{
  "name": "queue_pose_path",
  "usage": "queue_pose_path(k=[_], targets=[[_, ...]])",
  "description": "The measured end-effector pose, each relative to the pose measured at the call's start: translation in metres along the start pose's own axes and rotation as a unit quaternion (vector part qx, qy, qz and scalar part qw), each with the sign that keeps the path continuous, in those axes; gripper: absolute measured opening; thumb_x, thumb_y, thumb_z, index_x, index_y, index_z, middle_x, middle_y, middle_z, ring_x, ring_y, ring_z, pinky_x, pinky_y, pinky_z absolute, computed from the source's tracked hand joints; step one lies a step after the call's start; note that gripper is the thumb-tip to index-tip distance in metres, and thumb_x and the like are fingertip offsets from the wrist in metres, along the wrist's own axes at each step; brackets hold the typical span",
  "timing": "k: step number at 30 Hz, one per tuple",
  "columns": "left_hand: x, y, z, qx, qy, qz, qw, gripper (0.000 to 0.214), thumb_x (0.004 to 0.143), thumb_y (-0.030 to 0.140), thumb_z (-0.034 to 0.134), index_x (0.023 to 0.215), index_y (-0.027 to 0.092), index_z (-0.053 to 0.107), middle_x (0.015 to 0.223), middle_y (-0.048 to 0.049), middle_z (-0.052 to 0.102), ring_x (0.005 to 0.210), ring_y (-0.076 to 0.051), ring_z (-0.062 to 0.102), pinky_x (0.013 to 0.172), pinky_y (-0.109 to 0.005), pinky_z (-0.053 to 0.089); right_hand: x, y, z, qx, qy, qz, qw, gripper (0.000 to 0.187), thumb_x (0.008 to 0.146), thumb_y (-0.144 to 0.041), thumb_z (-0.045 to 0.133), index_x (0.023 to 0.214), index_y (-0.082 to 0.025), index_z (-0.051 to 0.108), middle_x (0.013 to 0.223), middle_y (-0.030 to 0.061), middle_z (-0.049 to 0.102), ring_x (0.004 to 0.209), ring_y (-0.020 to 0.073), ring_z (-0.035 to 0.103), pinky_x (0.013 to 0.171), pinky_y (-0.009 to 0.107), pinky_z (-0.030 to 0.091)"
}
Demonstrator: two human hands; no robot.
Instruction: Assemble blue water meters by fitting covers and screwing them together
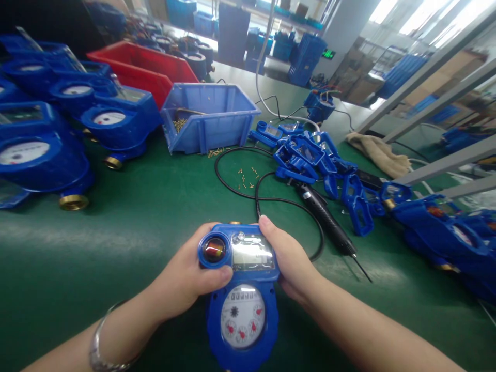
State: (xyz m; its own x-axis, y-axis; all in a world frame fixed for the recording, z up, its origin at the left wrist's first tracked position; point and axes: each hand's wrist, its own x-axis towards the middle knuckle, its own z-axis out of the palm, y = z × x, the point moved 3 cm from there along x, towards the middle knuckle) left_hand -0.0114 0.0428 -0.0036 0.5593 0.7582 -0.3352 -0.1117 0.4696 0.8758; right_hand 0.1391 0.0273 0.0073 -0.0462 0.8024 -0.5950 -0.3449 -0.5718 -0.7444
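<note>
A blue water meter (242,294) with a white dial, a small LCD window and a round red-lensed cap is held above the green table. My left hand (189,279) wraps its left side, thumb lying under the round cap. My right hand (289,261) grips the right side, index finger reaching along the top edge. Both hands are closed on the meter. A metal bracelet (101,341) sits on my left wrist.
An electric screwdriver (325,217) with a black cable lies to the right. Loose brass screws (246,177) are scattered near a blue bin (211,121). Blue covers (310,160) are piled right; finished meters (42,155) stack left. A red bin (143,70) stands behind, and a tan cloth (382,152) lies at the right.
</note>
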Motion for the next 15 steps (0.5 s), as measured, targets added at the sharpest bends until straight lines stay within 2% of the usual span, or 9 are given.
queue_pose_path(k=[4,8,15], targets=[[-0.0002,0.0003,-0.0002,0.016,-0.002,0.002,1.000,0.060,0.064,0.034,0.073,0.115,0.019,0.046,0.106,-0.0088,0.064,0.094,-0.028,0.061,0.081,-0.036,0.048,-0.0039,-0.0028,0.0003,-0.009,0.010,0.018,1.000,0.040,0.083,-0.049,0.053,0.096,-0.014,0.067,0.078,0.0066,0.071,0.069,0.0181,0.065,0.071,0.030,0.050],[-0.0004,-0.0014,-0.0032,0.036,-0.004,0.008,0.999,0.058,0.063,0.037,0.073,0.111,0.018,0.046,0.095,-0.0076,0.065,0.088,-0.027,0.061,0.075,-0.035,0.049,-0.0055,-0.0050,0.0032,-0.013,0.008,0.038,0.999,0.038,0.084,-0.047,0.053,0.096,-0.014,0.067,0.079,0.0068,0.071,0.073,0.0177,0.065,0.073,0.029,0.049],[0.0001,-0.0025,-0.0062,0.050,-0.003,0.015,0.999,0.058,0.064,0.039,0.073,0.111,0.019,0.046,0.094,-0.0073,0.064,0.087,-0.027,0.060,0.074,-0.034,0.049,-0.0011,0.0037,0.0059,0.037,0.013,-0.004,0.999,0.039,0.083,-0.048,0.052,0.090,-0.013,0.068,0.072,0.0063,0.070,0.067,0.0189,0.066,0.068,0.029,0.050]])
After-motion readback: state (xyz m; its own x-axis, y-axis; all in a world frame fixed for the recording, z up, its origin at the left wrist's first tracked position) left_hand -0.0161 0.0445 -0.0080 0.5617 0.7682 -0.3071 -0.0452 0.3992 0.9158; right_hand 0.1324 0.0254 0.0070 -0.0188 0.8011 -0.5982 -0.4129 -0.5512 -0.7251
